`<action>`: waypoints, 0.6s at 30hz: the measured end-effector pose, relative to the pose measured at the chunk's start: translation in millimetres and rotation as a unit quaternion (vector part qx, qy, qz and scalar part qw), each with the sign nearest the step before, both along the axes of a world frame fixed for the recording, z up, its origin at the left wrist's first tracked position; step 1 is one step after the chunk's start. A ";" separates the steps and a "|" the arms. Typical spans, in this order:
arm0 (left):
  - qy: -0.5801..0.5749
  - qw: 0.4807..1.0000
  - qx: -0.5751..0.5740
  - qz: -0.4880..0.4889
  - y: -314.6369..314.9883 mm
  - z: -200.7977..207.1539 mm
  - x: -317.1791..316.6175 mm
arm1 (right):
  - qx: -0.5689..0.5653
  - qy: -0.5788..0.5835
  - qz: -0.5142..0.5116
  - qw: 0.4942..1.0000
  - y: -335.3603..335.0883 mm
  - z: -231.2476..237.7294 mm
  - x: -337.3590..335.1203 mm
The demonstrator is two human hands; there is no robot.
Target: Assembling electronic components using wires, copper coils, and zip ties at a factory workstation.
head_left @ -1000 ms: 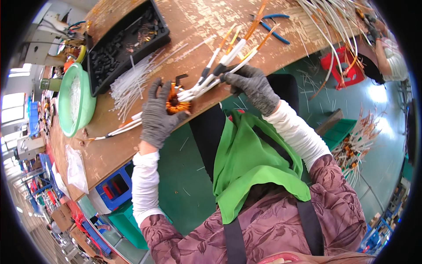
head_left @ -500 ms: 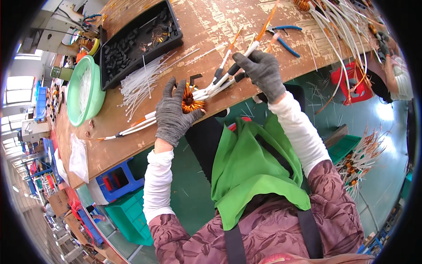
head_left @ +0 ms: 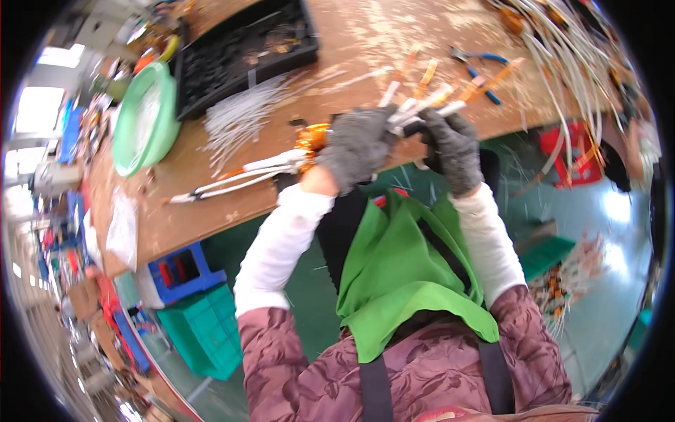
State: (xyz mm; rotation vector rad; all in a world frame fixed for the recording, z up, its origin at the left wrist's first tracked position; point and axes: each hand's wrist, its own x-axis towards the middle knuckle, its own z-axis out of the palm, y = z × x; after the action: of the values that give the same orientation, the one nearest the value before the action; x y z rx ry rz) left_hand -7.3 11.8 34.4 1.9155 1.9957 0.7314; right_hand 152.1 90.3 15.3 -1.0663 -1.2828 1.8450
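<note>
Copper-wound ring coil [head_left: 309, 144] just left of my left grip [head_left: 362, 144], over worktop [head_left: 394, 32] near edge. Left grip closed over white-sleeved leads [head_left: 415, 109]. Right grip [head_left: 439, 126], fingers bent, at same leads' black sleeve [head_left: 413, 129]; blurred, cannot tell whether pinching. Blue-handled pliers [head_left: 485, 56] beyond right grip; thin white tubes [head_left: 239, 116] left of left grip, past coil.
</note>
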 end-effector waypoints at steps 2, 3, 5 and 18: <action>-0.059 0.996 0.040 -0.045 13.4 -21.8 -3.4 | 0.038 -0.018 0.022 0.999 17.9 -8.5 5.8; -0.191 0.981 0.022 -0.016 15.8 -31.9 -1.8 | 0.013 -0.048 0.013 0.999 23.5 -8.0 8.3; -0.363 0.931 -0.030 0.033 11.3 -16.7 -6.7 | 0.005 -0.059 0.035 0.998 33.7 -18.8 15.6; -0.127 0.948 0.229 0.178 -32.2 -0.5 -81.5 | -0.043 0.002 0.152 0.987 40.1 12.1 12.1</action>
State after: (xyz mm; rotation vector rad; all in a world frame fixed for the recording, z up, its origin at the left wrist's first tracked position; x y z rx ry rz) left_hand -88.8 -20.4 33.9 1.5651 2.1589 1.5721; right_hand 164.2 130.4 27.4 -0.9513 -1.4390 2.1435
